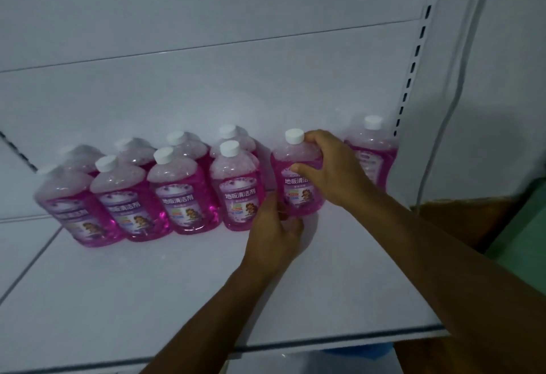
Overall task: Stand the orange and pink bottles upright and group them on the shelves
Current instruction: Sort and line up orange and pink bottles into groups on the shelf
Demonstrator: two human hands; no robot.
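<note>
Several pink bottles with white caps stand upright in two rows on the white shelf (pixel 147 285), among them a front one (pixel 237 193). One pink bottle (pixel 291 187) stands upright to their right. My right hand (pixel 331 167) grips its shoulder just below the cap. My left hand (pixel 274 235) holds its base from the front. Another pink bottle (pixel 372 155) stands farther right by the shelf's upright post. No orange bottle is in sight.
The slotted shelf post (pixel 413 63) rises at the right edge. A brown cardboard box (pixel 461 220) sits right of the shelf over a green floor. Bare shelf board spreads in front of the bottles to the front edge (pixel 325 341).
</note>
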